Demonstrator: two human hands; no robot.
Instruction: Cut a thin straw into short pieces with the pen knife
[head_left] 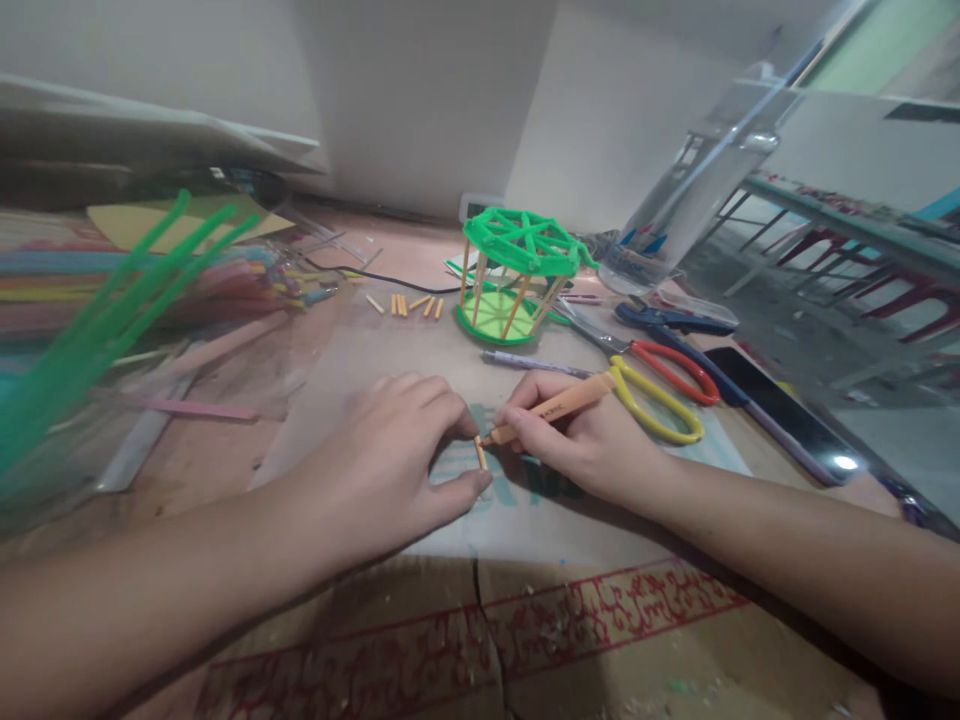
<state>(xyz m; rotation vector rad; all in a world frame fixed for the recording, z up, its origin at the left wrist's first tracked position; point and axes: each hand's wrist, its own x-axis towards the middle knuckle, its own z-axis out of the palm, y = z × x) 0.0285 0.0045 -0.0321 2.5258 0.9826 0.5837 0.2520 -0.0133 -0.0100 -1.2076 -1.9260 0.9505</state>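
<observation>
Between its thumb and index finger, my left hand (409,440) pinches the two ends of a short yellow-orange stick (481,454) on the whitish sheet (337,380). An orange marker (566,401) is in my right hand (577,435), its tip touching or very near the stick's upper part. Behind my hands stands a green round frame (525,240) with upright sticks between its top ring and its green base. Several short orange sticks (401,305) lie to its left. A pen (534,363) rests just beyond my right hand.
Scissors with red and yellow handles (660,400), blue-handled pliers (675,318) and a phone (787,410) lie on the right. A clear bottle (675,200) stands at the back right. Green fuzzy strips (112,330) and colourful bundles (225,280) fill the left.
</observation>
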